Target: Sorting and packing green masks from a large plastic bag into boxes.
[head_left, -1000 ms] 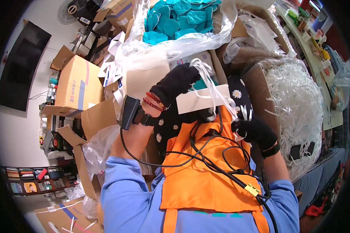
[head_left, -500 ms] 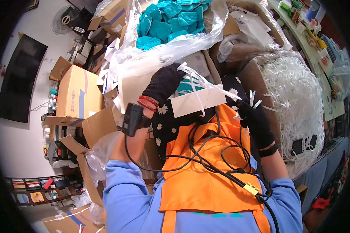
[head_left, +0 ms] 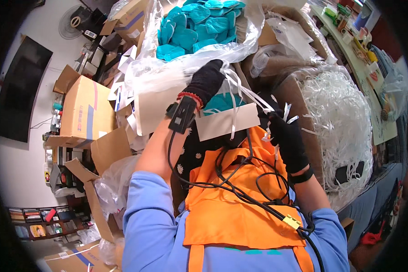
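Observation:
A bundle of thin white straps (head_left: pixel 249 93) stretches between my two black-gloved hands. My left hand (head_left: pixel 208 80), far and to the left, is closed on one end of the bundle. Closer to me on the right, my right hand (head_left: pixel 286 139) is closed round the other end, with short strap ends sticking out past the fingers. Under the straps stands an open carton (head_left: pixel 226 121) with its pale flap folded toward me. Teal fabric pieces (head_left: pixel 223 102) lie inside it, partly hidden by the straps and the flap.
A plastic-lined box of teal cup-shaped pieces (head_left: pixel 197 27) stands at the back. Right of me, a carton brims with loose white straps (head_left: pixel 340 118). Brown cardboard boxes (head_left: pixel 86 111) crowd the left. Black cables (head_left: pixel 240 188) cross my orange apron (head_left: pixel 226 217).
My left hand has moved away from me and to the right, still holding the straps. My right hand has shifted slightly left, and the bundle remains stretched between them.

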{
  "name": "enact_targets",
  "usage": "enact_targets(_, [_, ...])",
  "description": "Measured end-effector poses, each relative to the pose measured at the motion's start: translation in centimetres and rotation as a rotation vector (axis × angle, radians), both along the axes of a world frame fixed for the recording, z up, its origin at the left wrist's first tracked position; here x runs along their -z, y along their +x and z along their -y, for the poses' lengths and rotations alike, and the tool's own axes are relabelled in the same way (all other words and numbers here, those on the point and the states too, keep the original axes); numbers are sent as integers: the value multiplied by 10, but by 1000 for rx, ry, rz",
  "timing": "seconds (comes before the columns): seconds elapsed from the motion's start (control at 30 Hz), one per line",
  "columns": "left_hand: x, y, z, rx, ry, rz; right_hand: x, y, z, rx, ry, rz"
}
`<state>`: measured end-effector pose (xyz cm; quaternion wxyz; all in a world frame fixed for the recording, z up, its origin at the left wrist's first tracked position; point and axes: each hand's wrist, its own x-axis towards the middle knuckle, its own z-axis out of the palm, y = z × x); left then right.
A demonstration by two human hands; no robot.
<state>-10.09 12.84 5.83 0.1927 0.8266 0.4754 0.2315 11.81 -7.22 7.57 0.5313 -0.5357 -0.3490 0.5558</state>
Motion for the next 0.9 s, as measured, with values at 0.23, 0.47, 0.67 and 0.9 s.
enact_targets(0.23, [-38, -13, 62, 55, 133, -38, -1, -21, -17, -67, 70, 270])
enact_targets(0.47, [-43, 9, 112, 316, 29, 68, 11, -29, -35, -161, 313, 554])
enact_targets(0.67, [-31, 7, 116, 380, 148, 169, 23, -22, -38, -151, 430, 759])
enact_targets(0.9, [-31, -1, 112, 197, -228, 343, 14, -23, -40, -122, 447, 219])
